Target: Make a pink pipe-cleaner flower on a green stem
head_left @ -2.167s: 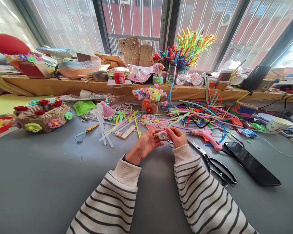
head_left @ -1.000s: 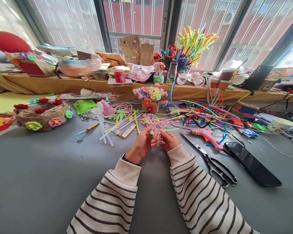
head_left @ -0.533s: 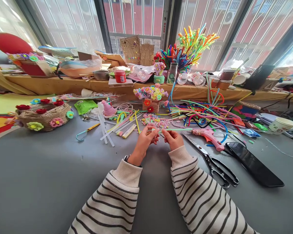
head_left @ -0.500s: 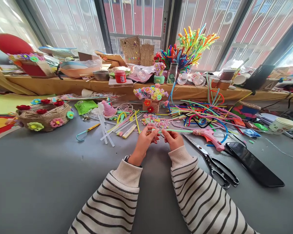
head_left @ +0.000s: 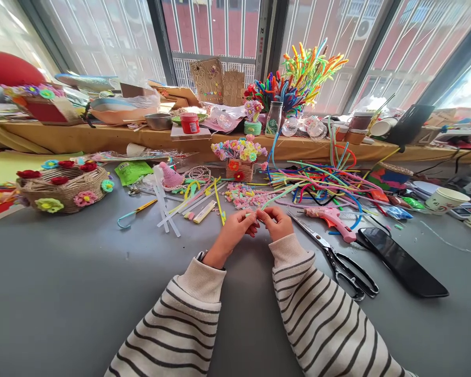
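Grip closed on both sides, the left hand [head_left: 234, 231] and the right hand [head_left: 278, 223] pinch a mint-green pipe cleaner [head_left: 283, 196] between thumb and fingers, close together above the gray bench [head_left: 241, 324]. Its free length slants away beyond the right hand, beside scattered pastel trimmings [head_left: 245, 197]; what lies inside the curled fingers is mostly hidden. Black-handled scissors [head_left: 325, 244], a pink glue gun [head_left: 334, 218] and a black smartphone [head_left: 402, 262] lie to the right.

Daylight comes through window panes [head_left: 215, 31] set between dark frames [head_left: 163, 47], with pale vertical bars and a reddish wall [head_left: 231, 42] outside. Below them, 1 ledge [head_left: 141, 137] draped in tan cloth backs the gray tabletop [head_left: 63, 293].
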